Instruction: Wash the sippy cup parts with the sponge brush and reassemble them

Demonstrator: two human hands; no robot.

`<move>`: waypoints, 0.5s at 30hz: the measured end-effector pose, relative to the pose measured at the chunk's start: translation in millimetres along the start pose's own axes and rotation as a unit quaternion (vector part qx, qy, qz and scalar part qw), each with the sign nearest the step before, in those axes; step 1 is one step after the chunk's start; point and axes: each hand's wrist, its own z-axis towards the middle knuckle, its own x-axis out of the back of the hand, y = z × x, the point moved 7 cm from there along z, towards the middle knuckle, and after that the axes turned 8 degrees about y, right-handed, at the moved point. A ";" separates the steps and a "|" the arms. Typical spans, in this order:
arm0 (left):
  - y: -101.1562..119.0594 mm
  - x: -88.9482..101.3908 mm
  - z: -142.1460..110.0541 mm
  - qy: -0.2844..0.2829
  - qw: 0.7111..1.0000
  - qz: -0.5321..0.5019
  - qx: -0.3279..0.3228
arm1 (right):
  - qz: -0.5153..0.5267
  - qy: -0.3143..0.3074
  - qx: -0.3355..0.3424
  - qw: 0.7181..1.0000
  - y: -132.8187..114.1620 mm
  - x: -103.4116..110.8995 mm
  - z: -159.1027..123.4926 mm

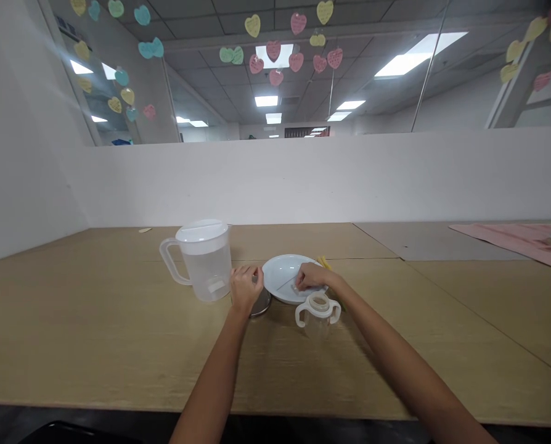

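A long wooden table (118,345) runs along a white partition, with a lidded plastic jug (201,259) on it. The left hand (245,288) pinches a small metal lid (261,303) beside the jug. The right hand (310,276) rests its curled fingers on a white plate (280,274), just behind a two-handled cup (318,308); what they grip I cannot tell.

Pitcher (201,259) left; open tabletop (118,345) nearer.

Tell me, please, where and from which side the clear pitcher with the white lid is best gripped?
Probably by the loop handle of the pitcher, coming from the left: the pitcher stands upright, the handle juts out leftward with free table beside it, while the left hand crowds its right side.
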 end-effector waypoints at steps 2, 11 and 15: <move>0.9 -0.7 0.1 -0.002 1.000 0.001 -0.001 | 0.026 -0.018 0.021 0.999 -3.1 -6.4 0.6; -3.8 -1.8 1.9 -0.006 0.999 0.036 0.028 | 0.170 -0.057 0.075 0.981 -12.3 -14.9 1.2; -6.9 -3.5 2.4 -0.020 0.998 0.048 0.045 | 0.285 0.029 0.044 0.957 -12.1 14.4 0.1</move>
